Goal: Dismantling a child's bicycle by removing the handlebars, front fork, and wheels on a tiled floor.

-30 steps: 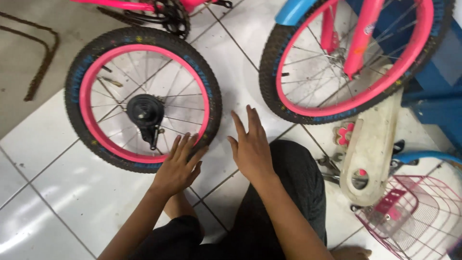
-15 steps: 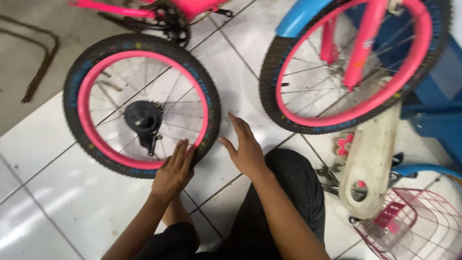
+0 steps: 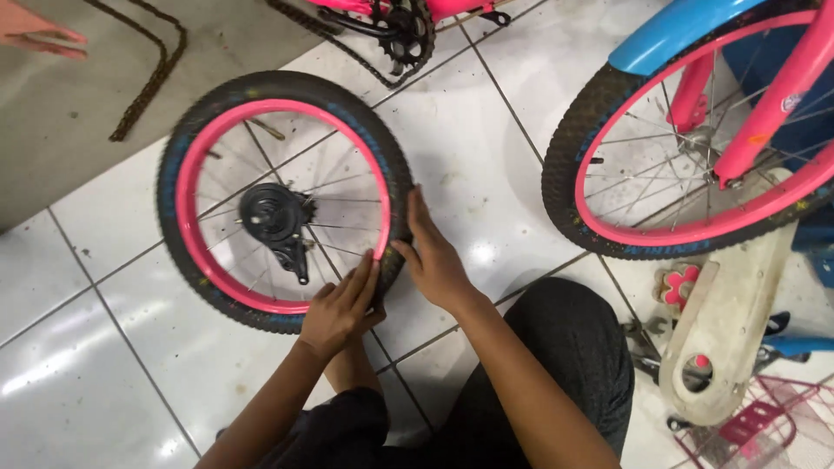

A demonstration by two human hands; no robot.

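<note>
Both hands [image 3: 387, 287] on loose wheel's tyre [image 3: 400, 187]

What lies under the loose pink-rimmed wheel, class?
White floor tiles show through the spokes of the wheel. Both hands, left hand and right hand, cover its near edge.
</note>
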